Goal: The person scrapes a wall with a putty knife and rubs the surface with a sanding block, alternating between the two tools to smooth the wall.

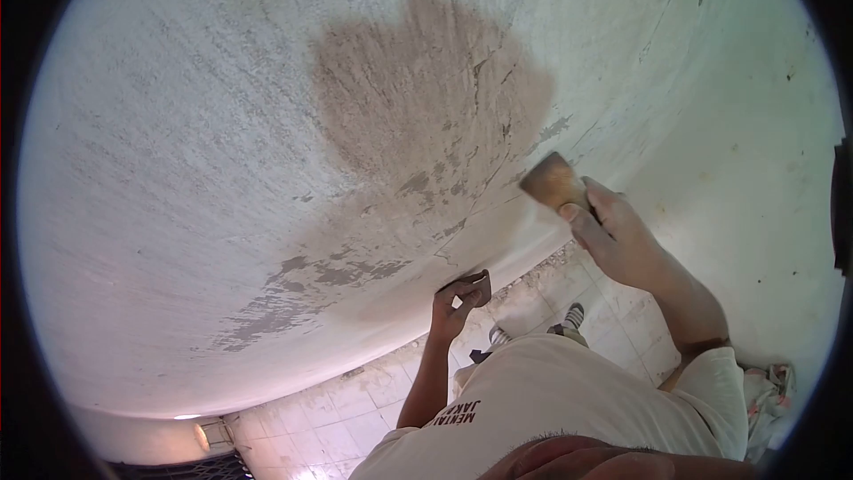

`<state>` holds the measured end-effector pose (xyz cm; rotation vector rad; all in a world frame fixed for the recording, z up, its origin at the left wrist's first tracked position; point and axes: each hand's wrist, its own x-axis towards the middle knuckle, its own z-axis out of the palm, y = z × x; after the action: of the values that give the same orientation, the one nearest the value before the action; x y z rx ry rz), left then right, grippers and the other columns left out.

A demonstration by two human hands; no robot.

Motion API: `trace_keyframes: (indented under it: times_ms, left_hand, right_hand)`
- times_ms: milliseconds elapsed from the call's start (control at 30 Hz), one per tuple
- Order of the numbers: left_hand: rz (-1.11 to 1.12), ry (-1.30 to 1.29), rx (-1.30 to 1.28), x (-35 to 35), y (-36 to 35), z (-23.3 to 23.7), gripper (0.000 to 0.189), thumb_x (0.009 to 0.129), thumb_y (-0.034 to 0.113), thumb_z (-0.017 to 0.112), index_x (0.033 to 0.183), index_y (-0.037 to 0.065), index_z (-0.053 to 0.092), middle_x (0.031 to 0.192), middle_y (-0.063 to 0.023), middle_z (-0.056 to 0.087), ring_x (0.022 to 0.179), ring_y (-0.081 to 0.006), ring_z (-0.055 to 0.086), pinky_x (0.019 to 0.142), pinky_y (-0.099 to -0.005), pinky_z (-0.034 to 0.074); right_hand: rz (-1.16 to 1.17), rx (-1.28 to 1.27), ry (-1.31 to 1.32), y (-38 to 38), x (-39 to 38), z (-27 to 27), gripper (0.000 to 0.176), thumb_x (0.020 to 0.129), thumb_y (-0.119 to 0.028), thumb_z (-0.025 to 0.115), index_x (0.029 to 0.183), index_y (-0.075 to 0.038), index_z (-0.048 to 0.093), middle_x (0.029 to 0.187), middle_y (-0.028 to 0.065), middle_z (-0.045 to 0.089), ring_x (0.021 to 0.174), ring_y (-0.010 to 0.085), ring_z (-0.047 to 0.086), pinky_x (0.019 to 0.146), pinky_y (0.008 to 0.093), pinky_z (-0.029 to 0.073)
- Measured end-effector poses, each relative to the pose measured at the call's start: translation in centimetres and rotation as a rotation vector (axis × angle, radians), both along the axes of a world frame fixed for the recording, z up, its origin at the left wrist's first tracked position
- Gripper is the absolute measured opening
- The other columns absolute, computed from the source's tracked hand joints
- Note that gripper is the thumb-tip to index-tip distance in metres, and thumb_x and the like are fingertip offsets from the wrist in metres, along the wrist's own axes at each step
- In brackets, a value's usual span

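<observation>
My right hand [615, 236] grips a putty knife [553, 181], its broad blade pointing up and left at the wall [204, 89]. The blade overlaps the edge of a darker brown patch [418, 80] in this view. Lower down, my left hand [451, 313] is closed around a dark, flat, square-edged piece [482, 288] held close by the wall's lower part; fingers cover much of it. Bare grey spots [338, 274] and thin cracks mark the whitish surface between and left of the hands.
A dusty tiled floor [355, 400] runs along the foot of the wall, with my sandalled feet [573, 316] on it. Another pale wall [755, 213] rises at the right. Crumpled cloth [769, 400] lies at lower right, and a dark metal lattice [191, 469] stands at lower left.
</observation>
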<state>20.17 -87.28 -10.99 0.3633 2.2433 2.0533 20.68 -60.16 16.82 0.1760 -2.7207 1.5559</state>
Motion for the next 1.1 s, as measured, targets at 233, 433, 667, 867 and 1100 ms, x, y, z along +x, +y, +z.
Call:
trace_keyframes:
  times_ms: [233,433,667,867,1100]
  left_hand:
    - [0.006,-0.013,0.011,-0.3,-0.1,-0.8,0.010,0.083,0.002,0.069,0.093,-0.001,0.070,0.099,-0.0104,0.070,0.091,-0.0161,0.060,0.082,-0.0303,0.047]
    - [-0.010,0.011,0.095,-0.5,0.2,-0.8,0.010,0.084,0.002,0.068,0.093,-0.001,0.069,0.107,-0.0131,0.070,0.091,-0.0158,0.061,0.083,-0.0294,0.047]
    - [-0.029,-0.037,0.073,-0.1,0.2,-0.1,0.011,0.085,0.000,0.065,0.095,-0.002,0.068,0.116,-0.0157,0.068,0.093,-0.0155,0.061,0.084,-0.0295,0.047]
    - [-0.041,-0.023,0.110,0.0,0.0,-0.5,0.013,0.086,0.000,0.063,0.097,-0.001,0.069,0.117,-0.0161,0.067,0.091,-0.0136,0.061,0.081,-0.0274,0.046]
    - [-0.032,-0.019,0.124,0.4,0.0,-0.4,0.014,0.085,0.001,0.065,0.098,-0.002,0.070,0.112,-0.0129,0.069,0.085,-0.0116,0.059,0.079,-0.0265,0.046]
  right_hand:
    - [-0.040,-0.091,-0.124,0.7,1.1,0.3,0.028,0.100,-0.026,0.048,0.090,0.001,0.049,0.061,0.0050,0.048,0.054,0.0111,0.045,0.052,0.0310,0.040]
    - [0.009,-0.078,0.019,0.3,0.1,0.3,0.028,0.101,-0.029,0.048,0.094,-0.002,0.051,0.062,-0.0021,0.045,0.055,0.0058,0.041,0.050,0.0246,0.035]
    - [0.026,-0.020,0.058,-0.1,-0.3,0.5,0.030,0.101,-0.030,0.049,0.088,-0.002,0.050,0.062,0.0000,0.047,0.054,0.0079,0.042,0.050,0.0266,0.037]
    - [-0.026,-0.092,-0.100,0.6,2.2,1.1,0.031,0.100,-0.029,0.050,0.085,-0.002,0.048,0.061,0.0008,0.047,0.055,0.0092,0.043,0.052,0.0288,0.038]
    - [0.028,-0.047,0.037,-0.2,1.1,0.7,0.033,0.101,-0.031,0.048,0.086,-0.001,0.048,0.061,0.0000,0.047,0.055,0.0082,0.043,0.051,0.0274,0.038]
